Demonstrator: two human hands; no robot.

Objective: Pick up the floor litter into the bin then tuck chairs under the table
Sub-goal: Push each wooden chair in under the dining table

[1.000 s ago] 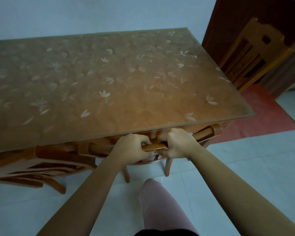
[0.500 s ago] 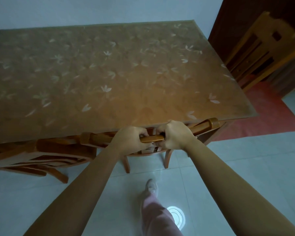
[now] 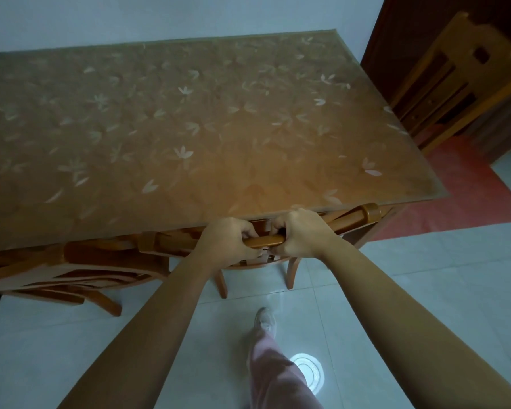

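Pushing the chair [image 3: 264, 240] under the table [image 3: 189, 128] looks like the step in hand. The left hand [image 3: 227, 240] and right hand [image 3: 300, 234] each curl tightly round the chair's top rail, close together near its middle, knuckles up. The rail sits right at the table's near edge, and the seat is hidden beneath the top, so the chair seems almost home.

To finish well, the push should be even from both hands and straight toward the table, low and slow, so the rail meets the edge gently and no finger gets caught between wood and tabletop. The right hand's knuckles are just beside that edge, so this is the main risk.

A second chair [image 3: 80, 276] sits tucked just to the left. Its back is very near the held chair's, so any drift to the left could knock the two together.

A spare chair [image 3: 460, 84] stands well apart at the far right, by a dark door [image 3: 396, 39] and behind a red mat [image 3: 469, 196]. It probably needs tucking too.

The person's shoe [image 3: 266, 318] stands on the tiled floor [image 3: 396, 290] just behind the chair legs. No litter or bin shows here.
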